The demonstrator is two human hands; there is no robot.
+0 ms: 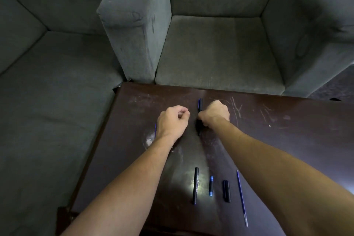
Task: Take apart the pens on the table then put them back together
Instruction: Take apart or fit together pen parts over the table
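My right hand (214, 115) grips a black pen (200, 105) with a blue clip and holds it nearly upright over the dark table (287, 132). My left hand (173, 120) is just left of it, fingers curled with the thumb against the forefinger. Nothing shows in that hand. A thin blue refill (155, 130) lies beside its outer edge, partly hidden by the wrist. Near the front edge lie a black barrel (195, 186), a short blue-and-black piece (211, 186), a black cap (226, 191) and a long blue refill (241, 197).
The table is scratched and its far edge butts against a grey armchair (216, 51). A grey sofa (53, 92) runs along its left side. A strip of dark floor (333, 86) shows at the far right.
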